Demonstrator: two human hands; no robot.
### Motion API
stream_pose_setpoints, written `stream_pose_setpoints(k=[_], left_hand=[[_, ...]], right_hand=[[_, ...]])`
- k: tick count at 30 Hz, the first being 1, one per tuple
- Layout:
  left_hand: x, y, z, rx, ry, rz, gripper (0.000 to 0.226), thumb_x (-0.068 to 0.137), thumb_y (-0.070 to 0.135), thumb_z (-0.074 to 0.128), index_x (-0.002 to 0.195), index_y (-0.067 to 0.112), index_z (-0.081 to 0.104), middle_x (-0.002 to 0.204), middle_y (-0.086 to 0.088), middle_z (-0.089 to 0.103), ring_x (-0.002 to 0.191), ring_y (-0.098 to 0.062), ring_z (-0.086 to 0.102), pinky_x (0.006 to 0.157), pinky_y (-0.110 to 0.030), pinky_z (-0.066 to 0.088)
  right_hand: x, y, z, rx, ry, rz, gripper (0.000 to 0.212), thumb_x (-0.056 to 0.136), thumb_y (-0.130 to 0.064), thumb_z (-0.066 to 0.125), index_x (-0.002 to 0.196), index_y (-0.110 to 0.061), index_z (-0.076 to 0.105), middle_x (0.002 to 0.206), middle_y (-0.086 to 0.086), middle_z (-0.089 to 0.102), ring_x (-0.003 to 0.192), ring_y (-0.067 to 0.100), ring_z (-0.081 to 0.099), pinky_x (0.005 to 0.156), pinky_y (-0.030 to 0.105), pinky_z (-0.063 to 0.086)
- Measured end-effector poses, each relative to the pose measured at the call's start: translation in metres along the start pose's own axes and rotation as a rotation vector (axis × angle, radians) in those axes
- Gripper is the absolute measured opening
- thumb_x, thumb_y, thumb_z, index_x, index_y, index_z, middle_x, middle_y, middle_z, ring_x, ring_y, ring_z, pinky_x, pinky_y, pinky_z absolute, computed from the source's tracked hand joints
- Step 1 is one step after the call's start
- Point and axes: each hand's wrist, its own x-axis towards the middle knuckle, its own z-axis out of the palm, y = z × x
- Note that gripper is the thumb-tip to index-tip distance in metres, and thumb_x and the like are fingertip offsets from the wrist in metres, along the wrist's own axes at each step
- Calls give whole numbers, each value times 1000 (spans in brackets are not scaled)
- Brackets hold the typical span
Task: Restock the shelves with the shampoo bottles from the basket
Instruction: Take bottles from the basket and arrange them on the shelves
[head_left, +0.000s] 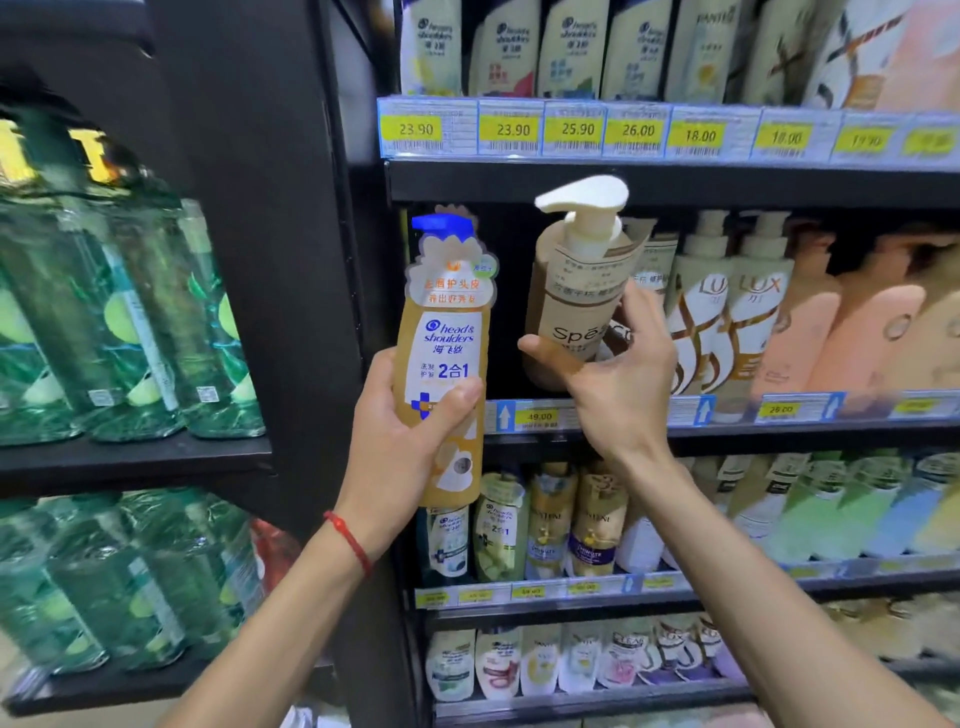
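Our left hand (400, 447) gripped the likely stiff, slick Head & Shoulders bottle (447, 338) low; our right hand (623, 379), three o'clock, clasped the tilted pump bottle (571, 291).

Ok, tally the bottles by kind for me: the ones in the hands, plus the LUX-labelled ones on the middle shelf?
Amber Head & Shoulders plastic bottle with blue pump, in the left hand: 1
Beige plastic bottle with white pump, in the right hand: 1
Cream LUX-labelled bottles on the middle shelf: 2
Total: 4
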Motion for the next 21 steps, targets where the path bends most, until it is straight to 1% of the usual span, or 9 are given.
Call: stream_pose_setpoints(k=[5,9,10,12,13,14,18,19,21], left_hand=[[4,-7,2,7,-29,1,39,86,35,70,119,27,53,109,16,73,101,-9,72,79,-23,58],[6,-12,3,23,-26,-2,42,86,36,70,123,27,52,110,16,72,103,-8,71,83,-26,60],[6,-13,3,25,-20,-2,44,86,36,71,124,26,52,110,16,72,103,-8,71,84,-28,60],[7,-14,4,20,-5,-2,46,85,37,71,125,24,52,110,17,72,103,-7,71,85,-29,60],[7,-15,5,16,1,-1,46,85,37,71,125,24,52,109,17,72,102,-7,71,85,-28,60],[7,-15,5,10,6,-2,46,85,37,70,125,24,52,109,17,72,101,-7,71,83,-27,60],[8,-17,5,-15,14,-3,43,88,33,70,126,23,52,108,17,72,101,-7,72,79,-22,58],[8,-17,5,-23,16,-2,43,87,33,70,126,23,52,108,17,72,101,-7,72,79,-22,58],[8,-18,5,-32,19,0,43,87,34,70,125,24,52,108,16,72,101,-7,72,78,-21,58]], right_hand=[[-4,17,5,-120,12,51,78,68,-51,93,133,-21,62,122,-3,66,116,13,61,98,39,54],[-8,22,10,-155,0,73,91,65,-49,96,140,-23,50,131,-7,64,121,6,60,99,32,56],[-9,23,12,-173,-4,78,92,64,-50,96,139,-24,49,131,-7,64,120,5,60,99,28,55],[-11,24,14,-237,-8,78,91,66,-52,94,139,-22,50,131,-7,64,115,-1,55,94,6,44],[-12,23,15,-259,-4,75,89,67,-51,93,139,-21,50,130,-7,63,112,-4,51,89,-1,38],[-13,22,17,-272,3,73,88,69,-50,93,140,-20,50,131,-8,62,111,-7,48,87,-4,34],[-19,21,23,-309,32,71,88,75,-46,89,147,-18,47,138,-4,55,117,-9,40,91,-7,26],[-21,22,24,-308,41,72,88,77,-45,88,149,-18,45,139,-3,54,121,-5,42,95,-5,26],[-26,22,26,-322,52,68,87,81,-46,85,151,-18,42,140,-3,52,130,7,43,105,8,28]])
